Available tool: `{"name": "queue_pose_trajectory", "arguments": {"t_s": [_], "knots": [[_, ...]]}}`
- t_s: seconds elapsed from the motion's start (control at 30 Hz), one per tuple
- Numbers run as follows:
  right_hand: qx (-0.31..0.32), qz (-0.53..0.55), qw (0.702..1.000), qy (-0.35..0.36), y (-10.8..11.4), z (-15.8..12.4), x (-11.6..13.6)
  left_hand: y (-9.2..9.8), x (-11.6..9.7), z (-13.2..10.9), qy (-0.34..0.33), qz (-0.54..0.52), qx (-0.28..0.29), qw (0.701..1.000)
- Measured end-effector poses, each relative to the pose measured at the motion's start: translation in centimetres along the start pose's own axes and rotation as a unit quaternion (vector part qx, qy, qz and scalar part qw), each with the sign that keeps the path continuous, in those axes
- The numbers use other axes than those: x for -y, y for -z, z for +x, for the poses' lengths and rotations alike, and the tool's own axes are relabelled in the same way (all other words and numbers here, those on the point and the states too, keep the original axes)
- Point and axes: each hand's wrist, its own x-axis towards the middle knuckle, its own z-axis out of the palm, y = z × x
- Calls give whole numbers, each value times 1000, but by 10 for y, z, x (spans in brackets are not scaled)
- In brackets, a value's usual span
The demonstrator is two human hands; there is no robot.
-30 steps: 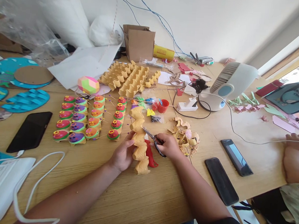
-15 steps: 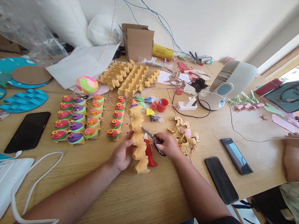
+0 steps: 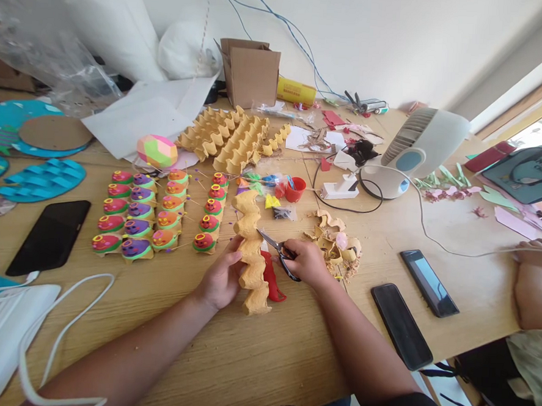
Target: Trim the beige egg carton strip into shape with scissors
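A yellow egg carton strip (image 3: 251, 254) stands lengthwise in front of me, gripped near its middle by my left hand (image 3: 223, 276). My right hand (image 3: 307, 263) is closed round the dark handles of a pair of scissors (image 3: 276, 246). The scissors' blades point up and left, their tips at the strip's right edge. Behind the strip lies a red piece (image 3: 273, 278), partly hidden. To the left stand painted egg carton rows (image 3: 140, 219) in red, purple and orange, with another red row (image 3: 209, 217) nearer the strip.
Carton scraps (image 3: 337, 247) lie right of my right hand. Uncut egg cartons (image 3: 238, 143) and a red cup (image 3: 294, 190) sit behind. Two phones (image 3: 401, 324) and a white fan (image 3: 416, 150) are on the right, with a co-worker's arm (image 3: 537, 280) at the edge. Another phone (image 3: 48, 237) lies left.
My hands, the strip and the scissors stay almost exactly where they were. The view has shifted very slightly.
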Motion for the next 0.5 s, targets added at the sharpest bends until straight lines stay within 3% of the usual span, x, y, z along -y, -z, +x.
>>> {"name": "queue_pose_trajectory", "arguments": {"t_s": [0.5], "knots": [[0,-10,1000,0,-1,0,-2,1,-1,0,4,5,6,1000]]}}
